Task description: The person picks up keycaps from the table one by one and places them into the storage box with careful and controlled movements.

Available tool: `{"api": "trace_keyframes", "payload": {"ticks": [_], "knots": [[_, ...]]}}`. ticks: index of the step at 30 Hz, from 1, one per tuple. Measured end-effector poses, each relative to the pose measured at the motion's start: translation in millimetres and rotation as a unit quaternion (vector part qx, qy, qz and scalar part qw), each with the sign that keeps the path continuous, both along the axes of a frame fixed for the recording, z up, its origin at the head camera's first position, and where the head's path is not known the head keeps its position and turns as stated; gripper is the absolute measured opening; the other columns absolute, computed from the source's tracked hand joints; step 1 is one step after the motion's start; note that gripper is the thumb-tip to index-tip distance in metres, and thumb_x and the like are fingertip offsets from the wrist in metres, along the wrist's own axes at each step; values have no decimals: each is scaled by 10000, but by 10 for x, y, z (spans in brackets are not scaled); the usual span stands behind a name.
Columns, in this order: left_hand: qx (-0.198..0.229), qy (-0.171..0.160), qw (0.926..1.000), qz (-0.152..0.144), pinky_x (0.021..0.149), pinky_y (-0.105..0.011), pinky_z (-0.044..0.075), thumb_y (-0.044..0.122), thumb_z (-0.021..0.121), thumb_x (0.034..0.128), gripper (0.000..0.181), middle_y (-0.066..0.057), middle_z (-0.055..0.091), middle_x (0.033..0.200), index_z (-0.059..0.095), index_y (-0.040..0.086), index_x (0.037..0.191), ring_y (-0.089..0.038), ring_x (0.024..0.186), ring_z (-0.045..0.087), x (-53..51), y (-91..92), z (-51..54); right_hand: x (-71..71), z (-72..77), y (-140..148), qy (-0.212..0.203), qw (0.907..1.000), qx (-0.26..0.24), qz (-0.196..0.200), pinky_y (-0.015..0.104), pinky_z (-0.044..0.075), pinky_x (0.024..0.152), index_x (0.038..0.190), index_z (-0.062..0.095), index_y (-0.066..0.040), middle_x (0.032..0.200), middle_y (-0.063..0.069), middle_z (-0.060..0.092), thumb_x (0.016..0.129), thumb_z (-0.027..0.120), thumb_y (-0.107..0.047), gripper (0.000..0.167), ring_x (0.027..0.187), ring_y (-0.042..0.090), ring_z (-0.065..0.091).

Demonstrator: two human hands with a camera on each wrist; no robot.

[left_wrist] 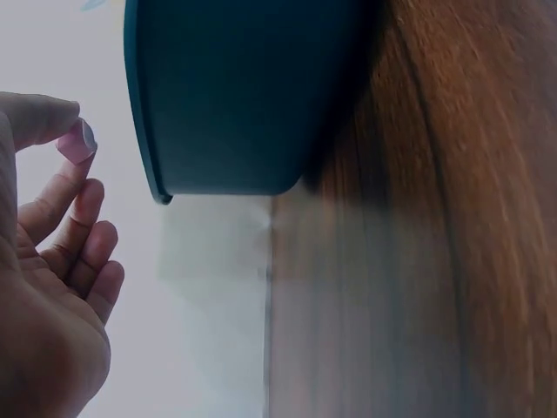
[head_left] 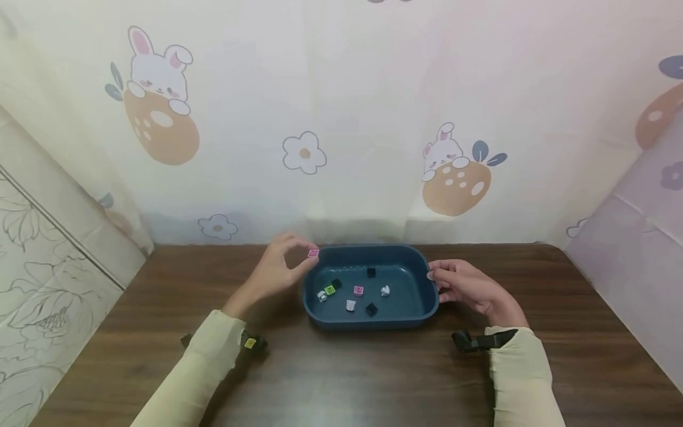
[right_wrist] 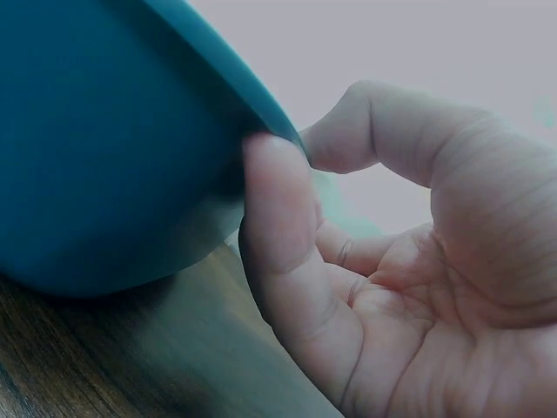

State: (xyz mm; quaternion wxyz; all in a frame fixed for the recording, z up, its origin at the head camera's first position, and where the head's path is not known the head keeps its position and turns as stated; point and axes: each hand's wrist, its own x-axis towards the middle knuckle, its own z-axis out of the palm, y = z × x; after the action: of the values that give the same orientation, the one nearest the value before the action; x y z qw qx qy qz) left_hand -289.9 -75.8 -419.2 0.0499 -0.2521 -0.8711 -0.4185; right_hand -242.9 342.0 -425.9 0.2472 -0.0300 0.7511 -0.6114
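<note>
Between thumb and index finger, my left hand [head_left: 274,267] pinches a small pink cube-like piece [head_left: 313,253] at the upper left corner of a dark blue tray [head_left: 371,324]. The left wrist view shows the piece [left_wrist: 77,142] held up beside the tray's wall, with the other fingers loosely bent. My right hand [head_left: 472,284] grips the tray's right-hand rim, thumb on one side and a finger on the other. Inside the tray lie several small pieces: a pink one [head_left: 358,290], a green one [head_left: 329,290], black ones [head_left: 371,272] and white ones [head_left: 350,305].
The tray stands on a brown wooden table [head_left: 341,373], near its back edge. Behind the table hangs a pale curtain [head_left: 363,196] printed with rabbits and flowers. Dark straps [head_left: 485,341] with small devices circle both wrists.
</note>
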Motion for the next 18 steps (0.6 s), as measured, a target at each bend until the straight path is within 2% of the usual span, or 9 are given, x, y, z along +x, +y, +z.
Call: {"api": "trace_keyframes", "payload": {"ticks": [4, 10, 18], "knots": [[34, 7, 10000, 3, 1119, -552, 495, 338, 771, 952, 233, 21, 708, 1204, 763, 193, 1135, -210, 1230, 597, -6, 60, 8, -19, 4, -5, -28, 10000, -6, 9, 223, 622, 713, 1295, 541, 70, 829, -49, 572, 1076, 520, -141, 305, 701, 55, 618], [125, -8, 9998, -152, 1129, -550, 467, 329, 755, 970, 228, 4, 702, 1216, 762, 178, 1140, -214, 1246, 582, -18, 169, 14, -21, 3, 0, 3, 10000, -29, 46, 225, 625, 712, 1287, 544, 74, 830, -48, 578, 1073, 515, -131, 298, 704, 55, 622], [252, -68, 9991, -339, 1112, -512, 514, 316, 764, 970, 236, 8, 687, 1210, 758, 172, 1158, -195, 1233, 573, -28, 291, 6, -9, 11, 6, 13, 10000, -6, 42, 233, 630, 736, 1272, 550, 58, 842, -49, 600, 1078, 513, -137, 278, 722, 59, 630]]}}
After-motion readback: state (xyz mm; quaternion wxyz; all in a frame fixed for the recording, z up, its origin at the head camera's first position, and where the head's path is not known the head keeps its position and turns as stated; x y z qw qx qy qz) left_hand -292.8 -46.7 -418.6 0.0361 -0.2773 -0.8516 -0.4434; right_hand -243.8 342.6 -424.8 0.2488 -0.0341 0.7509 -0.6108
